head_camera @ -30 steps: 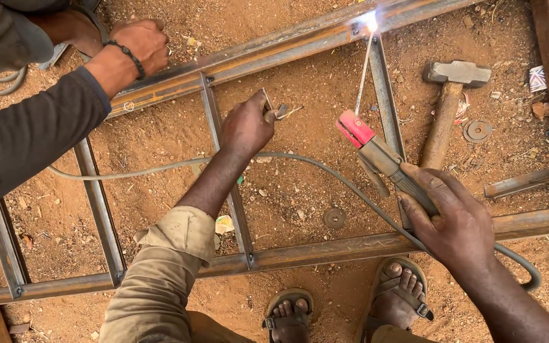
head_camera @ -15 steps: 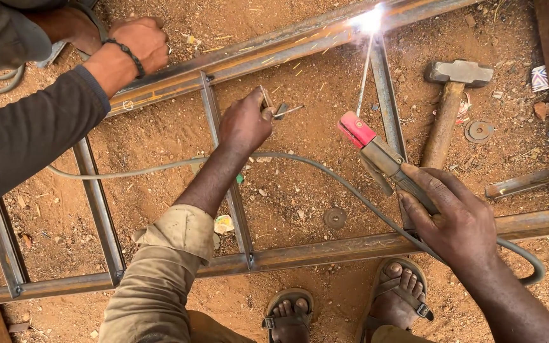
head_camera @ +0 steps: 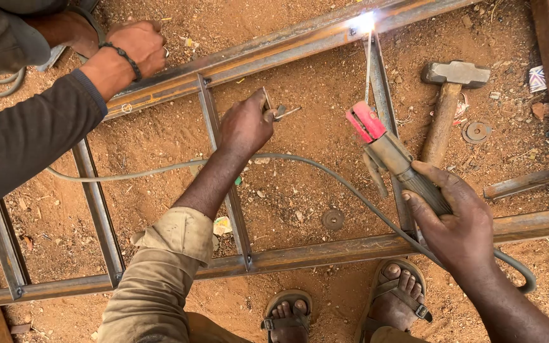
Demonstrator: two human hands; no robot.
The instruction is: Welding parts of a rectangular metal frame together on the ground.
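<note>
Two hands in my view. Right hand (head_camera: 459,222) grips the electrode holder (head_camera: 389,152), red jaw up; its rod (head_camera: 368,67) meets the top rail of the steel frame (head_camera: 274,54) at a bright arc (head_camera: 362,22). Left hand (head_camera: 246,124) is closed around a small metal piece (head_camera: 277,111), resting on a frame upright. Another person's hand (head_camera: 138,47) presses on the top rail. Hammer (head_camera: 449,101) lies on dirt, right of the holder.

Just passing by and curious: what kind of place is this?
Probably an open-air metalworking yard: a steel frame lies on bare dirt, the right hand works a welding electrode holder sparking at a joint, and a hammer lies nearby.
</note>
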